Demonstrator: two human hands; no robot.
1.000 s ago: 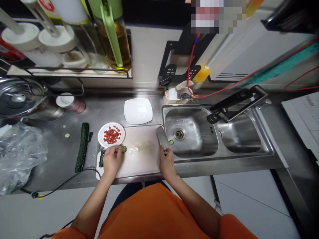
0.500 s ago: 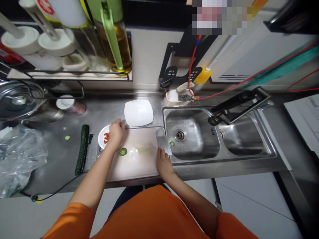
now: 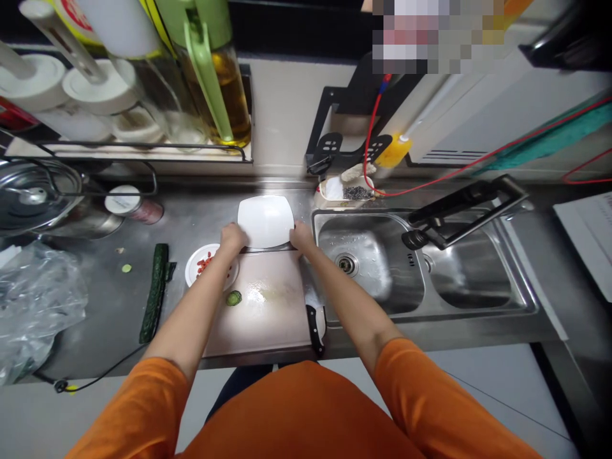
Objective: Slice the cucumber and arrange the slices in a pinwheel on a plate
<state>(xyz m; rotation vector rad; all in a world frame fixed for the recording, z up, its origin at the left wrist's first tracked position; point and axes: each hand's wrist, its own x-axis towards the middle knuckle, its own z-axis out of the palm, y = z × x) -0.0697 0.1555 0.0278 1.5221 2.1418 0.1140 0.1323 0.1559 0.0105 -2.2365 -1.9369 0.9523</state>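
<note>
The person stands at a steel counter (image 3: 186, 213), both hands on a white plate (image 3: 266, 221) just past the far edge of the chopping board (image 3: 268, 325). The left hand (image 3: 233, 240) has its grip closed on the plate's left side, the right hand (image 3: 302, 238) on its right; whether the plate is lifted cannot be told. A cucumber piece (image 3: 233, 298) lies on the board, and a knife (image 3: 315, 328) along its right edge. A round dish (image 3: 190, 266) of red bits is partly behind the left forearm. Further left lie a long cucumber (image 3: 154, 293) and a plastic bag (image 3: 48, 299). An oil bottle (image 3: 224, 89) stands on the wall rack (image 3: 143, 152); to the right is a double sink (image 3: 382, 255)
</note>
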